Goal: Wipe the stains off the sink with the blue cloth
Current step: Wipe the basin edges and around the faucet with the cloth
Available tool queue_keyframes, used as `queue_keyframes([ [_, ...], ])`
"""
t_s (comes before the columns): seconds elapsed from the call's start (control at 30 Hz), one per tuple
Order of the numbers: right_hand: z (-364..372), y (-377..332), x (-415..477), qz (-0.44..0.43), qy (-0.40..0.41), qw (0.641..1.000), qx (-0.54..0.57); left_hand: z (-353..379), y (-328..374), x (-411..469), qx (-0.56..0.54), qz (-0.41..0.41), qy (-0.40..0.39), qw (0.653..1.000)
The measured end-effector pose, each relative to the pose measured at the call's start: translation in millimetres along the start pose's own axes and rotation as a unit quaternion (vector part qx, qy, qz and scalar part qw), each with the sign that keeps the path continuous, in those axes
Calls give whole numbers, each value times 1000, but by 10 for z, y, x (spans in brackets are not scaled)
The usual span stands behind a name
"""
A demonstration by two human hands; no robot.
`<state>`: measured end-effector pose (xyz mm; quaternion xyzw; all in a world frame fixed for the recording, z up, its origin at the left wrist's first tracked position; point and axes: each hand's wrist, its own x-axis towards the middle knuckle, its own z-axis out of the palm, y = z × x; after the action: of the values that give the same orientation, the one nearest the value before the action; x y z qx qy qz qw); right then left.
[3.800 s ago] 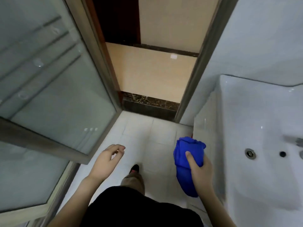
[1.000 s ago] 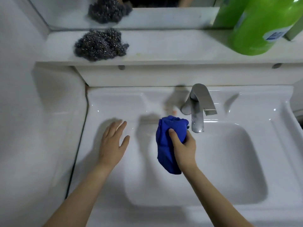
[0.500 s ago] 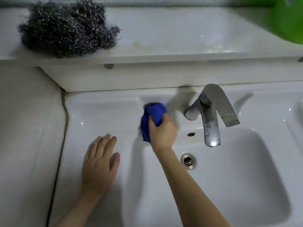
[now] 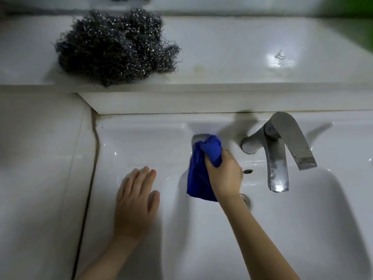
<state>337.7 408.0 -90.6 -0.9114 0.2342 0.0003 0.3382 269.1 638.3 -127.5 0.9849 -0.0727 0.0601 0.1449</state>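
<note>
We see right hand [image 4: 224, 174], fingers curled round bunched blue cloth [image 4: 198, 178], pressing cloth's top against back rim of white glossy ceramic sink [image 4: 141, 142], just left of grey metal tap [image 4: 276, 158]. Bunching gives, we judge, firm pad for rubbing. Left hand [image 4: 135, 201] lies flat on sink's left rim, fingers straight, holding nothing, probably to steady body. Stain under cloth is hidden from us, and cloth edge is blurred. Round metal drain [image 4: 247, 201] is half covered by right wrist. Green thing [image 4: 367, 7] in upper right corner is too cut off to name.

glossy white ceramic sink [image 4: 141, 142], soft blue cloth [image 4: 198, 178], dull water-spotted metal tap [image 4: 276, 150] — coarse wiry steel wool [image 4: 115, 47]
</note>
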Motion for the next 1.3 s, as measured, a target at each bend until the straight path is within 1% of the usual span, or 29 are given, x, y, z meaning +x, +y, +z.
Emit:
queue_keyframes([
  [0.1,-197,216,134,116,105,988,10,2,-1,17,-9,-1,4,1000],
  [0.13,-134,143,162,129,125,984,2,7,-7,23,-10,0,5,1000],
  [0.2,136,-169,156,116,108,987,15,19,-14,19,-8,-2,1,1000],
  [0.27,310,-461,98,96,70,989,92,16,-13,15,-5,-6,-12,1000],
  [0.33,347,-486,50,71,35,985,153,19,-24,11,-8,2,-12,1000],
  [0.37,309,-417,25,45,16,989,137,18,-28,11,-10,8,-7,1000],
  [0.43,171,-209,-10,0,-5,998,65,10,-24,21,-10,10,1,1000],
  [0.5,8,11,28,8,43,999,11,4,-5,39,-12,10,13,1000],
  [0.57,-164,146,99,62,90,994,18,12,-8,31,-11,12,20,1000],
  [0.63,-258,161,164,110,105,987,57,17,-11,33,-12,9,22,1000],
  [0.73,-176,153,55,161,105,972,133,24,-14,35,-11,10,24,1000],
  [0.77,-114,161,-31,163,105,971,138,23,-15,31,-13,9,23,1000],
  [0.8,-64,183,-99,144,108,976,122,27,-15,27,-15,8,23,1000],
  [0.87,-65,189,-82,87,112,988,64,31,-12,26,-15,6,22,1000],
  [0.9,-72,159,31,74,109,991,35,30,-17,34,-15,5,20,1000],
  [0.93,-92,111,170,78,103,992,13,34,-20,42,-13,4,18,1000],
  [1.0,-131,27,371,114,99,989,-10,37,-16,37,-8,2,16,1000],
  [1.03,-110,30,368,121,109,987,-9,32,-13,29,-8,2,16,1000],
  [1.1,-17,52,183,108,127,986,19,17,-2,17,-14,0,18,1000],
  [1.17,85,-24,-45,77,107,990,50,9,1,35,-15,2,16,1000],
  [1.23,179,-197,-53,40,45,995,82,20,-7,43,-11,4,12,1000],
  [1.27,210,-312,-6,43,15,992,118,24,-11,40,-7,4,11,1000],
  [1.3,225,-416,37,61,-4,982,177,24,-10,34,-6,3,10,1000],
])
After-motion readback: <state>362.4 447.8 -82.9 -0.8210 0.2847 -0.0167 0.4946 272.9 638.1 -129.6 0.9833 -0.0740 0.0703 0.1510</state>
